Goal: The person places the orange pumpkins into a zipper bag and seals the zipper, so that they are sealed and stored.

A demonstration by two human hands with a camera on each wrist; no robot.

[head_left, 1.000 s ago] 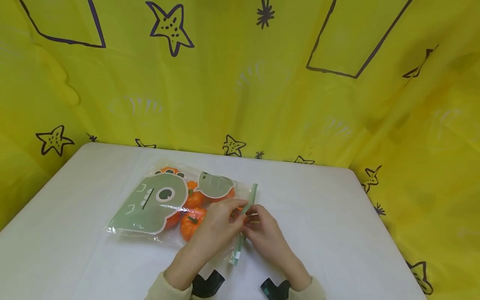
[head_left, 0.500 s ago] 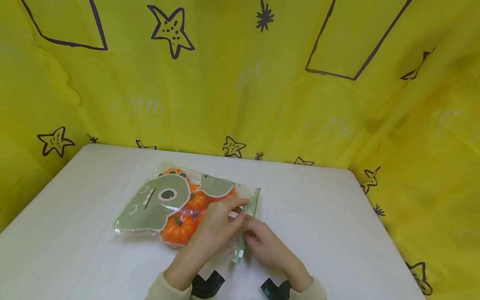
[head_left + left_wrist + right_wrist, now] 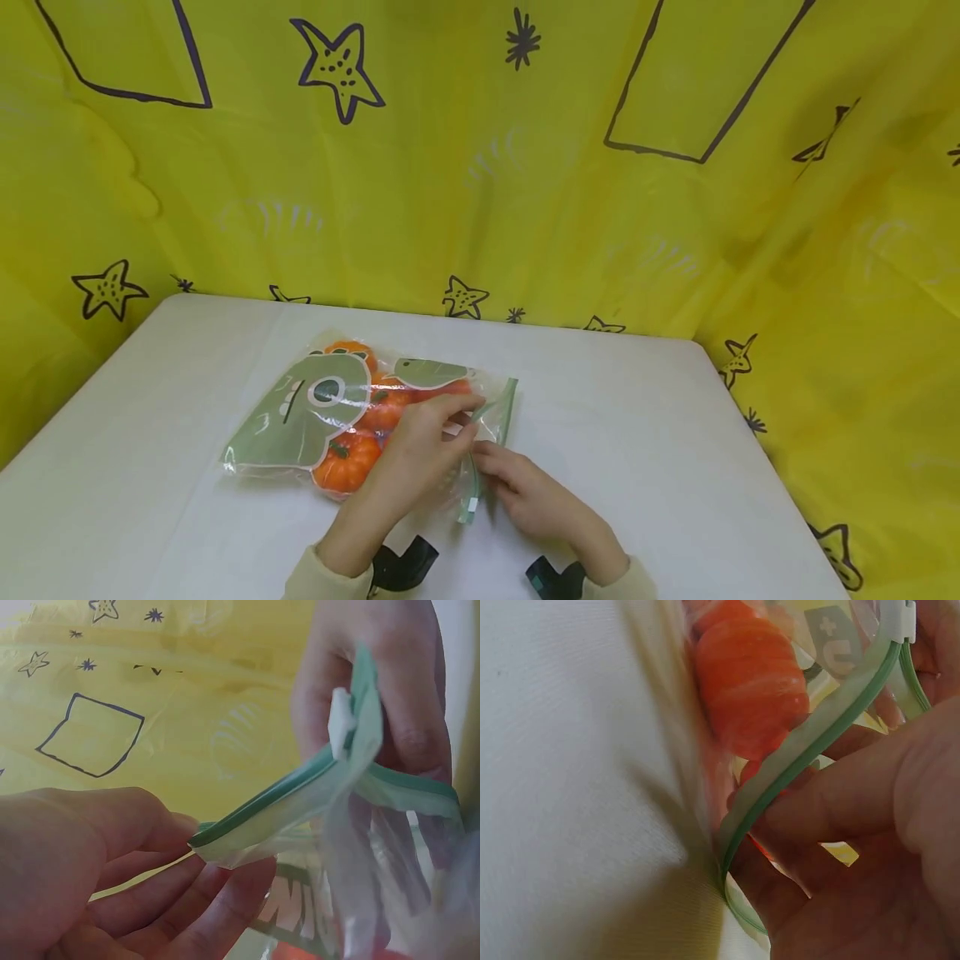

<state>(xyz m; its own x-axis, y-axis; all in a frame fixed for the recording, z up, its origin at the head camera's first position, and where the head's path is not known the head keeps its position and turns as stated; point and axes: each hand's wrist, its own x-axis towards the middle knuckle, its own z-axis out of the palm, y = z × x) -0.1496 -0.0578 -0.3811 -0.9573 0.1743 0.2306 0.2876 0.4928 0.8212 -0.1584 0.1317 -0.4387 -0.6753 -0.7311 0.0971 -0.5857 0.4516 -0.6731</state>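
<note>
A clear zip bag (image 3: 300, 425) with a green monster print lies on the white table, holding several small orange pumpkins (image 3: 347, 462). Its green-edged mouth faces right and gapes apart. My left hand (image 3: 423, 446) reaches across the bag; in the left wrist view its thumb and fingers pinch one green zip edge (image 3: 255, 801). At the mouth, my right hand (image 3: 528, 496) has its fingers inside the opening, seen through the film in the left wrist view. In the right wrist view, those fingers (image 3: 825, 802) pass behind the green edge, close to an orange pumpkin (image 3: 750, 686).
A white slider (image 3: 472, 505) sits at the near end of the zip. The white table (image 3: 637, 417) extends on both sides of the bag. Yellow cloth (image 3: 420, 183) with dark star drawings hangs behind and at the sides. Black wrist cameras (image 3: 405, 565) show below the hands.
The pumpkins have shifted within the bag, one toward the near left. My right hand has moved slightly left and down, its fingers further into the mouth. The left hand keeps holding the edge.
</note>
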